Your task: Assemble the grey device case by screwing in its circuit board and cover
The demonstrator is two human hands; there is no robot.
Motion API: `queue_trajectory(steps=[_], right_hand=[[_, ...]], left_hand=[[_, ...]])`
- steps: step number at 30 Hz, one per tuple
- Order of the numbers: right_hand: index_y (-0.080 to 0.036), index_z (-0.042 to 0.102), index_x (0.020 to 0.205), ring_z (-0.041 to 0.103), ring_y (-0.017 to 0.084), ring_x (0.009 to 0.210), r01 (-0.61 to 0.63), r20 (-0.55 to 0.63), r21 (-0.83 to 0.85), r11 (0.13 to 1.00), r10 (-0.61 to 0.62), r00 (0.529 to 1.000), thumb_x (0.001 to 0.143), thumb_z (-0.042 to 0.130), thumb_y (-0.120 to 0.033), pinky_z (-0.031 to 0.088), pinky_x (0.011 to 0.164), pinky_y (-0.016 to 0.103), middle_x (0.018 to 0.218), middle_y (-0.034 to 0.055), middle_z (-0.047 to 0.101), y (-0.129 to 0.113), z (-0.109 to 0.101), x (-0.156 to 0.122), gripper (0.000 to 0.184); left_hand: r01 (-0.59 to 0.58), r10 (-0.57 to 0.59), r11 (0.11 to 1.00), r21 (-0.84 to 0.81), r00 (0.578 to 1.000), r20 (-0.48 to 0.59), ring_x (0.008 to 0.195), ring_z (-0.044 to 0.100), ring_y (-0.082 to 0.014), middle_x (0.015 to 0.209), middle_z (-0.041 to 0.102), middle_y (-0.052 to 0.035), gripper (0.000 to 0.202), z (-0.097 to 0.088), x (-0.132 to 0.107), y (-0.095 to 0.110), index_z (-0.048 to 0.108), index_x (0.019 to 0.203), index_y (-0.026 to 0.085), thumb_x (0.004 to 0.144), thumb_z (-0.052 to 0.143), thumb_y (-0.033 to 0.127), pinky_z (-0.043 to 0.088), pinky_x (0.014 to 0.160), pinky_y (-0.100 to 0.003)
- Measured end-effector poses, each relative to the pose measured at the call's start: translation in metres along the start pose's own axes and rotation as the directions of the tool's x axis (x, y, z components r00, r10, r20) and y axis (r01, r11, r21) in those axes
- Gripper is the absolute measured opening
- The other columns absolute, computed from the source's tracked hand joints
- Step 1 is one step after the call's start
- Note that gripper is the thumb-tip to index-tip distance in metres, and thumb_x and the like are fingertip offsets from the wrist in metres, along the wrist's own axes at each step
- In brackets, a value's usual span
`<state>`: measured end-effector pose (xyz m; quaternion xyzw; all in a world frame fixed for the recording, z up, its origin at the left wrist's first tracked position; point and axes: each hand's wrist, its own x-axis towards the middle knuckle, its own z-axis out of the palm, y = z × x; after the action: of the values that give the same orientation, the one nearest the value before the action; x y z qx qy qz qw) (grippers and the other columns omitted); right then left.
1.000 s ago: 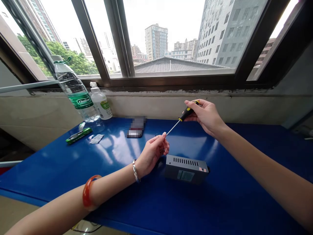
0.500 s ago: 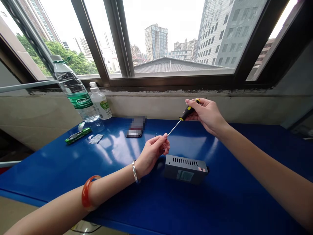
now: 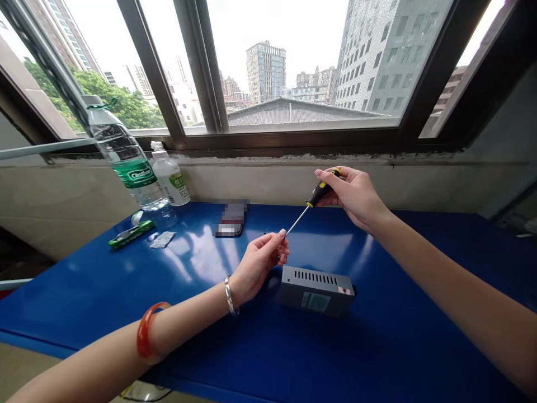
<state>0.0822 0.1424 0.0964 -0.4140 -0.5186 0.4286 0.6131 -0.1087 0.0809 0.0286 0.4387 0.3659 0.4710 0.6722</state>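
Only my view drifts slightly. My right grip (image 3: 356, 196) clasps the screwdriver (image 3: 316, 196); my left grip (image 3: 258, 260) pinches its tip, a box (image 3: 318, 288) at its five o'clock on the desk (image 3: 398, 336). I'm likely steadying the tip; next needs careful aligning.

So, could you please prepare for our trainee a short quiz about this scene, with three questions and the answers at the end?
1. Multiple choice. What does the right hand hold?
a) the large water bottle
b) the handle of the screwdriver
c) the small white bottle

2. True or false? The gray box has a row of slots on its upper side.

3. Fill in the missing word. The thin metal (...) of the screwdriver runs from the handle down to the left hand.

Key: 1. b; 2. true; 3. shaft.
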Motion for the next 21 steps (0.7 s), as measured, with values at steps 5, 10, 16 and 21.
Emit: queue_trajectory(steps=[5, 10, 16, 21], right_hand=[[-0.015, 0.060, 0.077, 0.063, 0.013, 0.053, 0.057, -0.006, -0.021, 0.998, -0.057, 0.998, 0.073, 0.073, -0.032, 0.061, 0.052, 0.029, 0.063, -0.0007, 0.059, -0.007, 0.000, -0.003, 0.021], [-0.015, 0.060, 0.076, 0.060, 0.012, 0.054, 0.201, -0.034, -0.049, 0.978, -0.202, 0.979, 0.072, 0.074, -0.032, 0.060, 0.048, 0.028, 0.063, -0.0018, 0.056, -0.022, -0.002, -0.006, 0.022], [-0.017, 0.060, 0.076, 0.056, 0.011, 0.054, 0.442, -0.113, -0.084, 0.893, -0.449, 0.886, 0.075, 0.071, -0.031, 0.057, 0.043, 0.026, 0.065, -0.0025, 0.052, -0.047, -0.004, -0.018, 0.018], [-0.017, 0.061, 0.077, 0.060, 0.012, 0.060, 0.532, 0.011, -0.179, 0.828, -0.539, 0.843, 0.079, 0.066, -0.027, 0.055, 0.048, 0.024, 0.068, -0.0004, 0.055, -0.060, 0.009, -0.046, 0.011]], left_hand=[[0.002, -0.002, 0.999, 0.046, 1.000, 0.008, 0.055, 0.051, -0.0072, 0.064, 0.058, 0.0013, 0.040, 0.000, 0.000, 0.000, 0.061, 0.077, 0.014, 0.080, 0.063, 0.054, 0.038, 0.057, -0.021], [-0.146, 0.113, 0.981, 0.126, 0.965, 0.235, 0.070, 0.057, -0.0139, 0.082, 0.065, -0.0053, 0.060, -0.001, -0.004, 0.003, 0.064, 0.094, 0.014, 0.074, 0.055, 0.070, 0.043, 0.067, -0.025], [-0.205, -0.004, 0.890, 0.406, 0.889, 0.458, 0.100, 0.062, -0.0238, 0.111, 0.068, -0.0111, 0.066, 0.003, -0.017, 0.004, 0.059, 0.117, 0.017, 0.059, 0.085, 0.029, 0.047, 0.087, -0.032], [-0.326, 0.057, 0.752, 0.573, 0.898, 0.437, 0.080, 0.064, -0.0188, 0.094, 0.072, -0.0085, 0.045, 0.008, -0.023, 0.001, 0.069, 0.108, 0.012, 0.071, 0.076, 0.035, 0.050, 0.073, -0.025]])
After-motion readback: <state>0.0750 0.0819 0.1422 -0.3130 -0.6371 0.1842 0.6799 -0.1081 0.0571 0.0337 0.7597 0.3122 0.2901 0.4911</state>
